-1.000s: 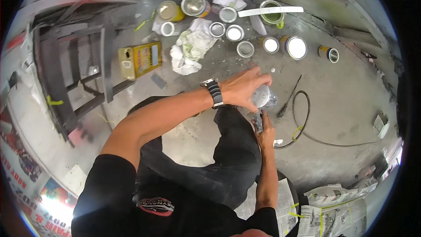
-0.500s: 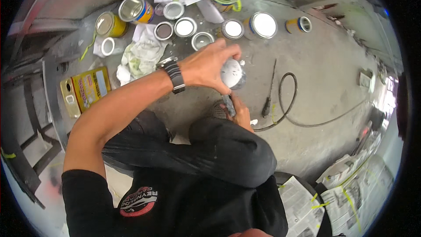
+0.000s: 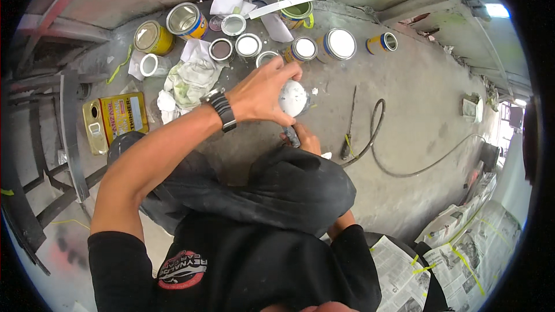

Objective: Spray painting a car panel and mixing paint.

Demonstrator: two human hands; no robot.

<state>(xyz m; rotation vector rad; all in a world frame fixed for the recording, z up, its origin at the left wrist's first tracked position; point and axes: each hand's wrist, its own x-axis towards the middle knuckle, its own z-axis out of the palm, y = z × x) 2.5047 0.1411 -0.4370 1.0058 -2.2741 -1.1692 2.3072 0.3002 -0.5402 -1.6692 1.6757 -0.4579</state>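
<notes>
My left hand (image 3: 263,93) curls its thumb and fingers around a round white cup (image 3: 293,99) flecked with dark spots. Just below it, my right hand (image 3: 308,141) wraps a grey, paint-stained handle (image 3: 291,136). Cup and handle look like parts of one spray gun, though my hands and knee cover much of it. A small open can (image 3: 265,59) stands right behind my left hand, partly hidden by it. Beyond my fingers is a can with white paint (image 3: 304,48).
More paint cans (image 3: 340,44) stand along the far side, a white strip (image 3: 292,4) across one. A crumpled cloth (image 3: 191,84) and a yellow metal tin (image 3: 114,120) lie left. At right, a black hose (image 3: 378,121) loops beside a thin dark-handled tool (image 3: 351,124). Newspaper sheets (image 3: 462,254) are lower right.
The whole view has shifted a little. Both hands, with the cup and handle, appear slightly further left; the grip looks the same.
</notes>
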